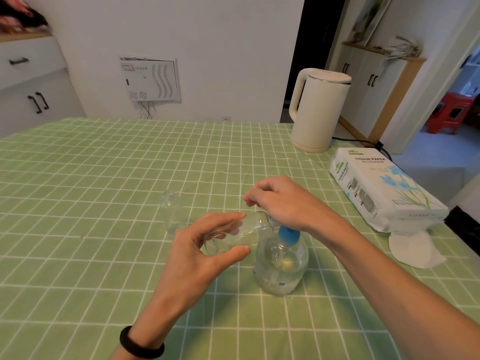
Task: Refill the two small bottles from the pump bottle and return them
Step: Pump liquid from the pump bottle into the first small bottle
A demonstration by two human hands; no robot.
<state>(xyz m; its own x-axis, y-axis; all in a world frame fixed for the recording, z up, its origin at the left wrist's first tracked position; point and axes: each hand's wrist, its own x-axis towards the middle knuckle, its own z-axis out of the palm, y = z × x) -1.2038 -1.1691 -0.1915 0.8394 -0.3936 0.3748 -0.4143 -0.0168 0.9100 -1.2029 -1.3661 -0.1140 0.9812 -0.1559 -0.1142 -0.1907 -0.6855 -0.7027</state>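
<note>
Head view: your left hand (205, 245) held one small bottle (233, 236) tipped nearly on its side, its mouth brought up to the nozzle of the pump bottle (280, 263), which stood on the green checked tabletop (91, 178). The left fingers (228, 222) were clamped around the small bottle's body, thumb below and the others above. That clear, thin-walled plastic bottle looked light and fairly stiff, and probably slick if any liquid had run down it; a grip round the mid-body, as you had it, seemed the soundest hold, since squeezing near the open neck could have crowded the nozzle. Your right hand (280, 201) lay over the blue pump head (287, 233), palm down, wrist bent, fingers curled together; whether it was pressing at that instant could not be told, because the hand hid the top of the pump. The pump bottle, part full of clear liquid, looked heavy enough to stay put under a push. The second small bottle (172, 214) stood upright on the tabletop just beyond your left hand, apart from it. Both forearms reached forward, the left wearing a black band (141, 346).
</note>
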